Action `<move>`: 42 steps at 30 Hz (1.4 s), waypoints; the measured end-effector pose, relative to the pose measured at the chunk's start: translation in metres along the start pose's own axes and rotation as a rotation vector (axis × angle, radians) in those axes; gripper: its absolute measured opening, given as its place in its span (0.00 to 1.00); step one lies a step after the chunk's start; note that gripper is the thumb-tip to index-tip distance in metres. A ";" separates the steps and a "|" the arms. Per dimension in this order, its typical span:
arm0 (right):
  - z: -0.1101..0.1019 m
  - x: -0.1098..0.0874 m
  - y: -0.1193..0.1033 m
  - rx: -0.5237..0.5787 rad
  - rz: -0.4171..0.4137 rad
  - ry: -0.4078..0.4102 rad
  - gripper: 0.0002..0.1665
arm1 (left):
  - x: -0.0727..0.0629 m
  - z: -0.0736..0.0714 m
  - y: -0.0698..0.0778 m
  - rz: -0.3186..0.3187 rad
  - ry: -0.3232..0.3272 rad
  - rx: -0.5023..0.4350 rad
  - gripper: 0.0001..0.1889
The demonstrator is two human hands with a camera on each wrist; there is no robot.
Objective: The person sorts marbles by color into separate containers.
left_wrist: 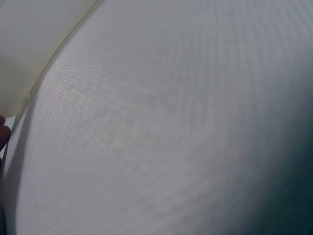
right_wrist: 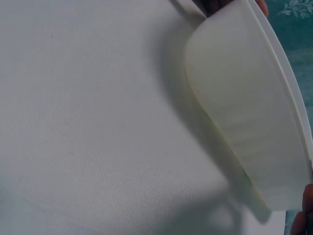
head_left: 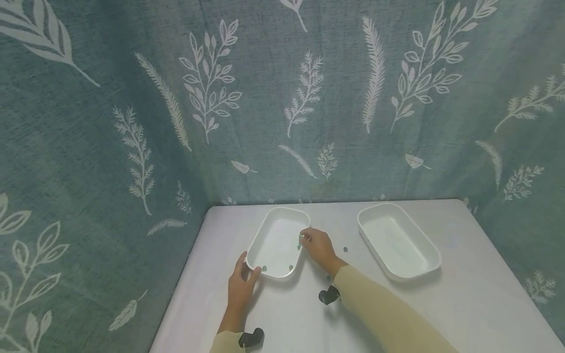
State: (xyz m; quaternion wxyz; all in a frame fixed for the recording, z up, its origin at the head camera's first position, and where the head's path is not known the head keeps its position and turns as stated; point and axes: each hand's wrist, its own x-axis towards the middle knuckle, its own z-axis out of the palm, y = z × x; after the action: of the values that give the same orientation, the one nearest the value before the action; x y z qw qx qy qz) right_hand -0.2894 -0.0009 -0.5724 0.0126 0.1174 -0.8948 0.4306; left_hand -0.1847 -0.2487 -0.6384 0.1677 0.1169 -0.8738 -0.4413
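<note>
A white rectangular tray (head_left: 276, 240) with rounded corners stands on the left of the table. My left hand (head_left: 240, 287) grips its near left corner, thumb and fingers apart around it; only fingertips (left_wrist: 4, 134) show in the left wrist view. At the tray's right rim, my right hand (head_left: 320, 247) has curled fingers and seems to pinch a small green piece (head_left: 301, 237), partly hidden by the fingers. Similar green pieces sit by the tray's near edge, one near the left thumb and a green piece (head_left: 291, 267) farther right. The tray's outer wall (right_wrist: 239, 107) fills the right wrist view's right side.
A second white tray (head_left: 399, 242) stands on the right of the white-covered table (head_left: 282, 318). Between the trays lies a loose green piece (head_left: 346, 249), with another green piece (head_left: 328, 278) near the right wrist. Behind hangs a green leaf-patterned curtain (head_left: 265, 98).
</note>
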 end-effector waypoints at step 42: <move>-0.038 -0.021 0.045 0.032 0.057 0.031 0.13 | -0.001 -0.001 0.004 -0.009 -0.003 0.020 0.38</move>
State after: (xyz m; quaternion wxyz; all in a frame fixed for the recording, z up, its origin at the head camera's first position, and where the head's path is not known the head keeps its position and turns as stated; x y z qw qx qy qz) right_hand -0.2822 0.0601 -0.5855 0.0123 0.0852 -0.8904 0.4470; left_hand -0.1835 -0.2465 -0.6345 0.1634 0.1219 -0.8778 -0.4335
